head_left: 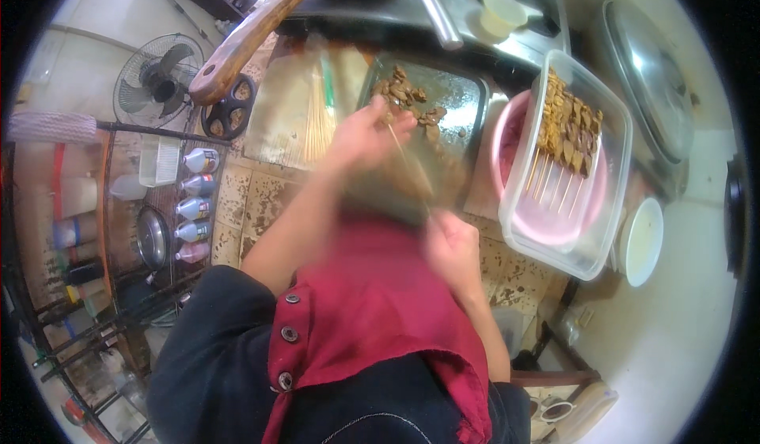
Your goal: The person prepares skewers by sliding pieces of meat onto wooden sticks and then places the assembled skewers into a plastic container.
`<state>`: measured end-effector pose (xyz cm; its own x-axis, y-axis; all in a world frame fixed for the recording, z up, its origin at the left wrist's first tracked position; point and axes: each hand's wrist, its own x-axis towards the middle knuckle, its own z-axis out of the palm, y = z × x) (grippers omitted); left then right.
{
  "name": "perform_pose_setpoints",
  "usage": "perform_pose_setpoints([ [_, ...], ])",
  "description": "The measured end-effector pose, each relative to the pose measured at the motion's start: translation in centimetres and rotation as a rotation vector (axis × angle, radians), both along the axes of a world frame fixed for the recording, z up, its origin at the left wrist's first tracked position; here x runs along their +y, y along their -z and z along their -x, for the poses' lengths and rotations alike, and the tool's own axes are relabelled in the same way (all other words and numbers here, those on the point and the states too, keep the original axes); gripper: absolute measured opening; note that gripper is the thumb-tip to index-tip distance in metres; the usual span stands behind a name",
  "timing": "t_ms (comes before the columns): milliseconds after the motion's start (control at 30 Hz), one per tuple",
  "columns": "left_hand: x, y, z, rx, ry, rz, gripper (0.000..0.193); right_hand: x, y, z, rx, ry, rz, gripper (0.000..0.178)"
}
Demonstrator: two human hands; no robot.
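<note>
A thin wooden skewer (408, 157) slants between my two hands, partly smeared by motion. My right hand (454, 246) is closed round its lower end, close to the apron. At the upper end, the fingers of my left hand (366, 137) pinch a small brown piece of meat (387, 117) by the skewer's tip. Just beyond lies a dark metal tray (467, 96) with loose brown meat pieces (400, 88) on its left side. Filled skewers (568, 127) rest in a clear plastic box (518, 206) at the right.
Bare skewers (319, 123) in a clear bag lie left of the tray. Under the plastic box stands a pink basin (504, 139). A wooden handle (237, 55) juts in from the far left. A fan (161, 84) and shelf bottles (195, 184) stand left; a white bowl (643, 242) sits right.
</note>
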<state>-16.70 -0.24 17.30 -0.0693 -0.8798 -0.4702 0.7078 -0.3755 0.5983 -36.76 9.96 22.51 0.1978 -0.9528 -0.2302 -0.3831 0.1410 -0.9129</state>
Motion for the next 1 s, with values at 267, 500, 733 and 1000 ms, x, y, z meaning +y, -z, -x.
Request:
perform_pose_setpoints([
  [267,-0.6,-0.5,-0.8,-0.044,-0.059,0.031,0.028,0.4,0.4,0.0,-0.002,-0.006,0.060,0.015],
  [500,0.0,-0.4,-1.0,-0.114,-0.017,0.090,0.027,0.4,0.1,-0.3,-0.007,-0.029,0.051,0.015],
  [733,0.7,-1.1,-0.8,-0.097,-0.024,0.075,0.028,0.4,0.3,-0.7,0.010,-0.048,0.084,0.015],
  [1000,1.2,-0.6,-1.1,-0.049,-0.183,-0.027,0.027,0.1,0.1,-2.2,0.053,-0.105,0.257,0.015],
])
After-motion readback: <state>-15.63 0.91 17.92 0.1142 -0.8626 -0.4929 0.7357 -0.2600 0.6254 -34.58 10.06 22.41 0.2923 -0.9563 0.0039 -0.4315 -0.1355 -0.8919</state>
